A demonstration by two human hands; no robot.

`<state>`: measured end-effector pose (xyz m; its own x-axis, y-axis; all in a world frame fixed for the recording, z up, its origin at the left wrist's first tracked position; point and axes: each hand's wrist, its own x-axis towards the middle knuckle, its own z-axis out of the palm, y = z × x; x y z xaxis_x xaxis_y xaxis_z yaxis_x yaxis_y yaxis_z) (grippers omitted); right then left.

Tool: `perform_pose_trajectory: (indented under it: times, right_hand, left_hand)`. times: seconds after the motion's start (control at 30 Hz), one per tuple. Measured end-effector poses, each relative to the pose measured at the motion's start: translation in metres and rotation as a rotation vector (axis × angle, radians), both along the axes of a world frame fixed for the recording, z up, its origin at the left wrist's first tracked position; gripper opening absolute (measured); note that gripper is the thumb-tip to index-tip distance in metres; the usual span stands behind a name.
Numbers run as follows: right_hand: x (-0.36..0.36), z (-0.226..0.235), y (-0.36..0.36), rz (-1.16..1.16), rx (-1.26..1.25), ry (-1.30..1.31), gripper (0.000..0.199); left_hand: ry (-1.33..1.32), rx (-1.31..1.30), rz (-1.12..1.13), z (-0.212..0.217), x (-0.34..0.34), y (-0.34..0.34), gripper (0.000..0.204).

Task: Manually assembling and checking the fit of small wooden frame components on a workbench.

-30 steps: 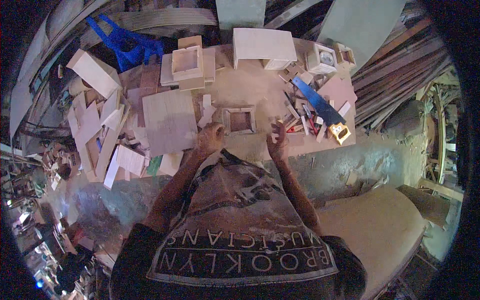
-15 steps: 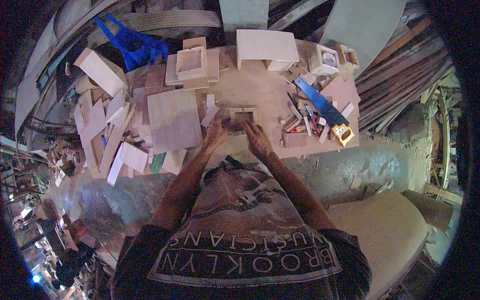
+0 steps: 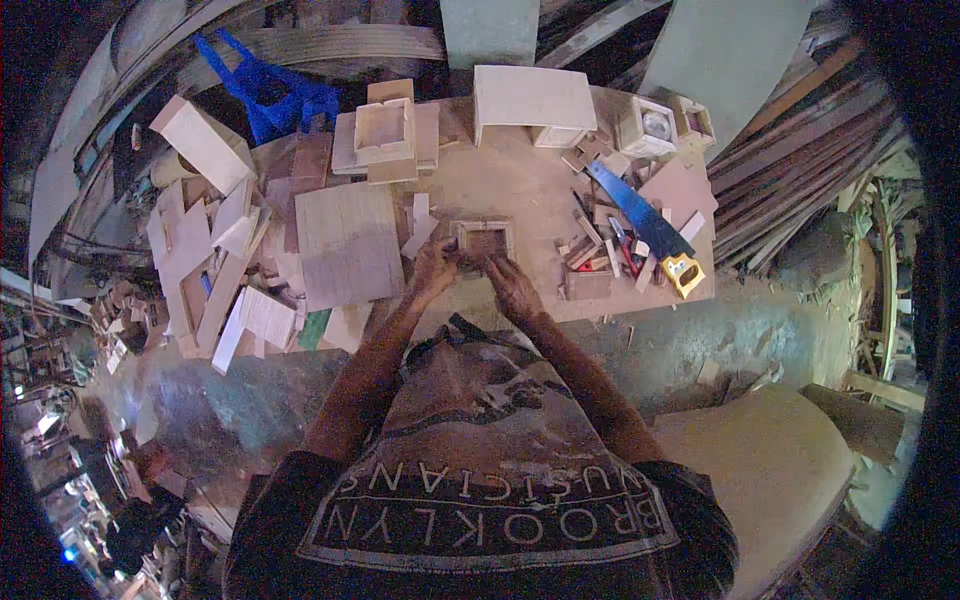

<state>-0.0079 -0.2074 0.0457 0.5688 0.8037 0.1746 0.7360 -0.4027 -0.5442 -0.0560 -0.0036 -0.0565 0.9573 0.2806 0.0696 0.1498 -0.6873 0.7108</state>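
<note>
I observe both hands at the near middle of the workbench (image 3: pixel 520 190), set against a small square wooden frame (image 3: pixel 484 240) that lies flat on the bench top. The left hand (image 3: pixel 436 268) rests at the frame's left near corner, its fingers curled onto the edge. The right hand (image 3: pixel 512 286) meets the frame's near right side, fingers bent against the wood. I cannot tell how firmly either hand clamps the frame, nor whether it is lifted at all. Just left of the frame lies a large flat board (image 3: pixel 348 244), with narrow offcuts between them. To the right, well apart from the hands, a blue-bladed handsaw with a yellow handle (image 3: pixel 648 226) lies diagonally among loose scraps. At the far edge stand a pale wooden box (image 3: pixel 532 100) and a smaller open box (image 3: pixel 384 128).
</note>
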Motion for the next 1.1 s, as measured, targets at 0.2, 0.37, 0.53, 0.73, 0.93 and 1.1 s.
perform_pose_trajectory:
  times: [0.2, 0.37, 0.53, 0.73, 0.93, 1.1]
  right_hand:
    - [-0.009, 0.017, -0.032, -0.106, 0.129, 0.082, 0.052]
    - [0.024, 0.005, -0.062, -0.586, 0.236, 0.174, 0.055]
    - [0.044, 0.003, -0.07, -0.581, 0.197, 0.058, 0.055]
    - [0.147, 0.03, -0.111, -0.699, 0.773, 0.421, 0.037]
    - [0.33, 0.069, -0.154, -0.458, 0.235, -0.457, 0.042]
    - [0.421, 0.039, -0.185, -0.13, -0.377, -0.37, 0.039]
  left_hand:
    - [-0.243, 0.093, -0.024, 0.009, -0.007, -0.004, 0.038]
    - [0.005, -0.177, 0.12, 0.036, -0.002, -0.013, 0.04]
    - [0.294, -0.067, 0.049, 0.08, 0.021, -0.028, 0.036]
    - [-0.031, -0.403, 0.328, 0.003, -0.02, -0.011, 0.027]
    - [0.029, -0.193, 0.442, 0.02, -0.051, -0.031, 0.029]
    - [-0.08, -0.84, 0.689, 0.145, -0.021, -0.081, 0.03]
